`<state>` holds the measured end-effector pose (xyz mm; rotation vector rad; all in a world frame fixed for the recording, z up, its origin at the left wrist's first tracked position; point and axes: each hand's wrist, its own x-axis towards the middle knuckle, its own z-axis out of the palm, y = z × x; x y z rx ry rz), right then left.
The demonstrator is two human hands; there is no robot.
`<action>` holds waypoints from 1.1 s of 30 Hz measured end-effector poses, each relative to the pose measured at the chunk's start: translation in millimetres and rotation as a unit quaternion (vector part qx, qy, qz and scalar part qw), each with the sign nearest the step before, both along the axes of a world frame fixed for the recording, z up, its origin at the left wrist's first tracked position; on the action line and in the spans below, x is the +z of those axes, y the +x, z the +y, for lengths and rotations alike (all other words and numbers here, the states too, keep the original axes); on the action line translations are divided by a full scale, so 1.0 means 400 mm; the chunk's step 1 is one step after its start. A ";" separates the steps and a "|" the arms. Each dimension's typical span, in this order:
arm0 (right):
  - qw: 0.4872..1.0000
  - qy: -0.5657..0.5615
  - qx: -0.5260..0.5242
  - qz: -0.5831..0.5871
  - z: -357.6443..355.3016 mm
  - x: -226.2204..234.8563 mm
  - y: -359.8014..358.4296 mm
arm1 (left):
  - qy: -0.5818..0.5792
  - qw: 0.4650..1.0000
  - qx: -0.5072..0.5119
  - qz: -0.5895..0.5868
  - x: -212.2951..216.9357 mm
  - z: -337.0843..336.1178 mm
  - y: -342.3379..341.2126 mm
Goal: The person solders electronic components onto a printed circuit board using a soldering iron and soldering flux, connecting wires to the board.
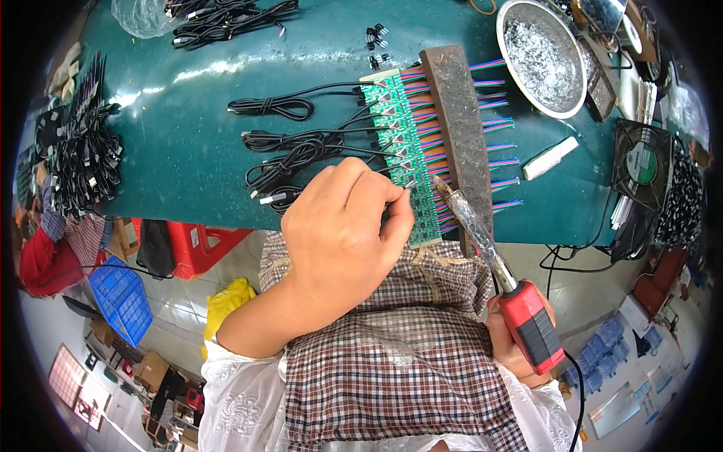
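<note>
1. Your left hand (343, 226) pinches a thin wire end against the green board strip (403, 154), fingers closed together at its lower edge.
2. Your right hand (520, 346) is clamped around the red iron (493, 260); its tip sits just beside the pinched wire.
3. The strip lies on the teal table (188, 151), with a brown bar (463, 128) laid over coloured wires (497, 124) (it presses them down).
4. Black cables (294, 147) trail left from the strip, crowding your left hand.
5. A metal bowl (542, 56) stands beyond the bar, a small fan (640, 162) to its right.
6. A cable heap (83, 151) lies well apart, far left.
</note>
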<state>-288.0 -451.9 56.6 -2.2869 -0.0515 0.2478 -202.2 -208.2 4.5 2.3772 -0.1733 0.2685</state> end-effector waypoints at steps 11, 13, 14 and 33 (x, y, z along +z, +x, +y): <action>1.000 -0.010 -0.007 -0.003 -0.003 -0.005 -0.007 | 0.002 1.000 -0.002 -0.003 -0.002 -0.001 -0.003; 1.000 -0.008 0.003 0.018 -0.005 0.001 -0.004 | -0.002 1.000 -0.003 -0.002 -0.007 -0.002 -0.008; 1.000 -0.009 0.003 0.018 -0.004 0.002 -0.003 | -0.002 1.000 -0.003 -0.002 -0.006 -0.001 -0.007; 0.998 0.043 0.034 -0.021 0.012 -0.024 0.025 | -0.001 1.000 0.005 -0.018 -0.005 -0.001 0.012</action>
